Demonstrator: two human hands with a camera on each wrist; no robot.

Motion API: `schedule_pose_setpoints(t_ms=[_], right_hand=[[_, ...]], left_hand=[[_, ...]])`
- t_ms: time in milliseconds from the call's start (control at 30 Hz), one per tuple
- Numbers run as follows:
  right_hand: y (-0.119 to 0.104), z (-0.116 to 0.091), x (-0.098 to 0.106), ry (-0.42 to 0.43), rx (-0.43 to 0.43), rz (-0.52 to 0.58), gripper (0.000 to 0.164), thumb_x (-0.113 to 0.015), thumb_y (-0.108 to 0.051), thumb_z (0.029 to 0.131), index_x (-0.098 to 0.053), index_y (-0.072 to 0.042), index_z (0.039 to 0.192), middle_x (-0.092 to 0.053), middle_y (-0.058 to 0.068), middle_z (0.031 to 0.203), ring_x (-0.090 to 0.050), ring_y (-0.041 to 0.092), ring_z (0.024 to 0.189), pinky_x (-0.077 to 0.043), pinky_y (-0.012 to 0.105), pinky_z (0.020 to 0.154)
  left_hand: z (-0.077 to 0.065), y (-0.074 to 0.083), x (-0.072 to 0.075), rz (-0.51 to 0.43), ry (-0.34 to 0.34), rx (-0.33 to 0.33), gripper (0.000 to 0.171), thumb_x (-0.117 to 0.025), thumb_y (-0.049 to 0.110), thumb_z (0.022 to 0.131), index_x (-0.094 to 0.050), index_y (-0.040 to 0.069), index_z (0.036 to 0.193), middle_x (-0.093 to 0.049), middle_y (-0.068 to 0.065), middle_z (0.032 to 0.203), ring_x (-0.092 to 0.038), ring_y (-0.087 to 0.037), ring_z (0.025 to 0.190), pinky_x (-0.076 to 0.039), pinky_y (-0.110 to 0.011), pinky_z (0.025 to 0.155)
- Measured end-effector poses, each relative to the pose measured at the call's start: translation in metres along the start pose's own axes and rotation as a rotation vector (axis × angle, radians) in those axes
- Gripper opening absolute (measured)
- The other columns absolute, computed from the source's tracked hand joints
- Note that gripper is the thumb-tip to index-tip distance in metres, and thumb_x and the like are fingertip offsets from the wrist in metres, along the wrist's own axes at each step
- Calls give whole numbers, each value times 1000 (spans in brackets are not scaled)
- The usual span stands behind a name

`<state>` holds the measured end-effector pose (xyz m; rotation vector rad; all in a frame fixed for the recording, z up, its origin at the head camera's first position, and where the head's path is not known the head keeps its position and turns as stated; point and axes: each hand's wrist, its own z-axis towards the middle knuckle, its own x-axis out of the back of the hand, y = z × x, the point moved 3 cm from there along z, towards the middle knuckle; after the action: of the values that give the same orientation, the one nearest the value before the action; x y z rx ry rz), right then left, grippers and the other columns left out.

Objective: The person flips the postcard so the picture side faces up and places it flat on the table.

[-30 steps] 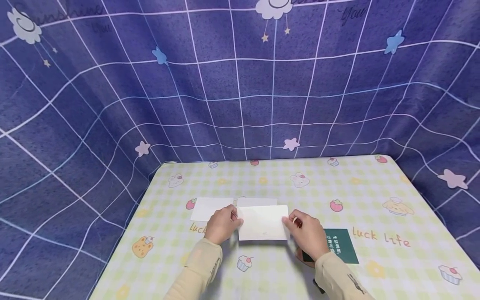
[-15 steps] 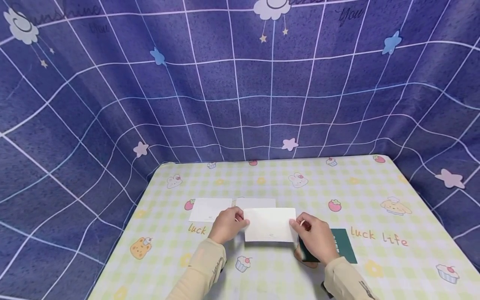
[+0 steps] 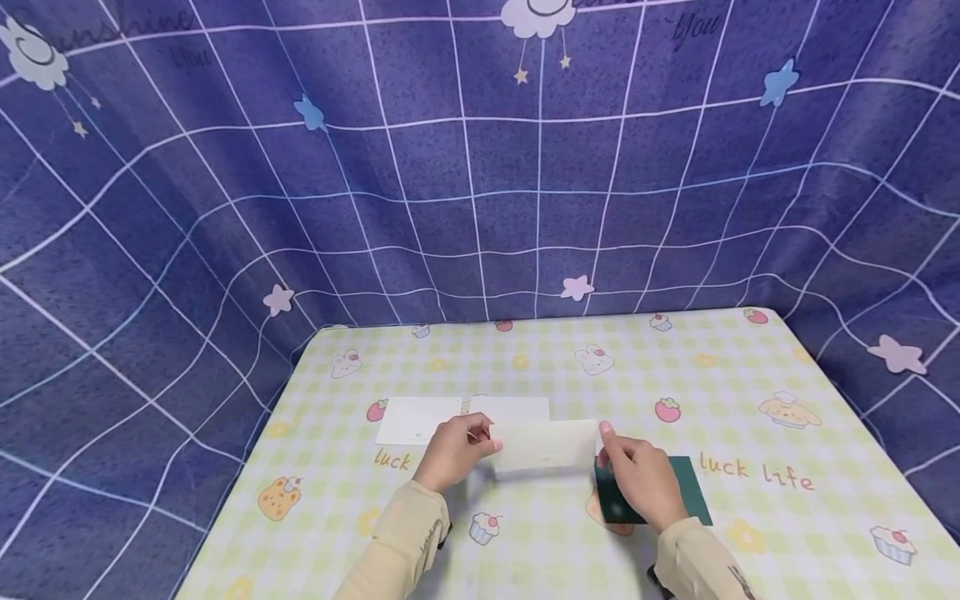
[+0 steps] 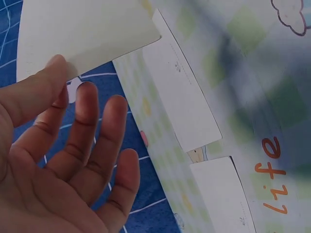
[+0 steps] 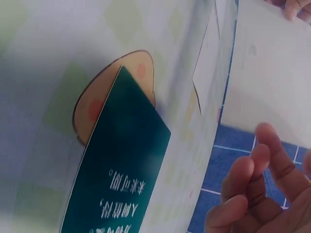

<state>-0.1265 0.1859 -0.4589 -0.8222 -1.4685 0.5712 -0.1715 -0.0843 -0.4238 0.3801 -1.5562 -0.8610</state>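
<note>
The left hand (image 3: 450,454) pinches one end of a white card (image 3: 547,444) between thumb and forefinger, its other fingers loosely spread; the right hand (image 3: 643,483) pinches the opposite end. The card is held above the tablecloth (image 3: 562,550), hiding part of one flat white card (image 3: 517,407) beside another (image 3: 415,418). The right hand partly covers a green card (image 3: 693,492) bearing white Chinese characters. The tablecloth reads "luck life"; the blue curtain (image 3: 420,225), "Sunshine" and "You".

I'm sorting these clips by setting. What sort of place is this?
Probably a screened-off indoor corner for handwork; the room beyond is hidden. Printed blue cloth hangs behind a checked, cartoon-printed table, where two white cards lie.
</note>
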Motion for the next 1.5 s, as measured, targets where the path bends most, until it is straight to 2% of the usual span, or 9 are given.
schedule_pose_setpoints(t_ms=[167,333,567,800,1000,1200,1300,1433,1500], right_hand=[[1,2,-1,-19,-66,9,81,-22,-68,103,-71,-13,70,-64,4,71,-57,18,74,-41,37,76],[1,4,-2,-70,-102,104,82,-28,-72,100,-74,-9,74,-63,6,71,-57,19,73,-41,36,79],[1,6,-2,-154,-111,251,64,-55,-64,97,-68,-3,80,-63,5,78,-56,19,83,-39,34,74],[2,8,-1,-109,-62,342,35,-68,-42,97,-68,-9,85,-56,2,74,-55,24,79,-41,31,67],[4,8,0,-88,-42,371,31,-69,-37,97,-69,-7,90,-58,6,75,-54,25,78,-40,31,70],[5,9,0,-74,-24,357,27,-70,-32,97,-70,-7,89,-59,7,75,-56,21,79,-41,31,75],[4,10,0,-61,-15,332,26,-70,-31,96,-69,-7,87,-61,5,75,-56,19,78,-42,30,74],[4,9,0,-46,7,302,23,-71,-29,96,-70,-8,86,-62,3,76,-55,17,76,-43,28,71],[3,8,1,-45,17,295,23,-72,-29,96,-70,-8,86,-61,3,76,-55,17,76,-43,28,71]], left_hand=[[1,1,-2,-16,15,-48,17,-78,18,90,-72,9,103,-66,4,81,-65,-18,81,-52,-33,74],[1,-1,-2,-43,36,-75,10,-78,16,89,-71,12,96,-65,6,79,-65,-15,79,-52,-32,74],[-1,-2,-2,-41,66,-89,17,-80,3,85,-68,15,85,-63,6,77,-64,-12,76,-52,-31,75],[-4,-1,-6,-49,80,-61,28,-70,-15,79,-65,11,89,-62,3,77,-62,-11,74,-51,-25,71],[-9,-1,-12,-9,52,-31,24,-70,-11,79,-64,7,94,-62,3,79,-61,-11,74,-49,-23,68],[-9,0,-15,42,-21,-65,39,-65,-13,80,-67,3,115,-63,1,85,-63,-15,79,-50,-26,70],[-9,0,-14,66,-18,-69,37,-60,-11,83,-68,4,116,-65,-1,88,-62,-17,81,-51,-32,75],[-11,0,-13,75,1,-33,17,-57,7,97,-71,9,106,-67,-2,95,-63,-21,88,-51,-39,79],[-11,0,-13,65,6,0,19,-56,24,103,-71,12,100,-67,-1,95,-63,-21,90,-51,-40,79]])
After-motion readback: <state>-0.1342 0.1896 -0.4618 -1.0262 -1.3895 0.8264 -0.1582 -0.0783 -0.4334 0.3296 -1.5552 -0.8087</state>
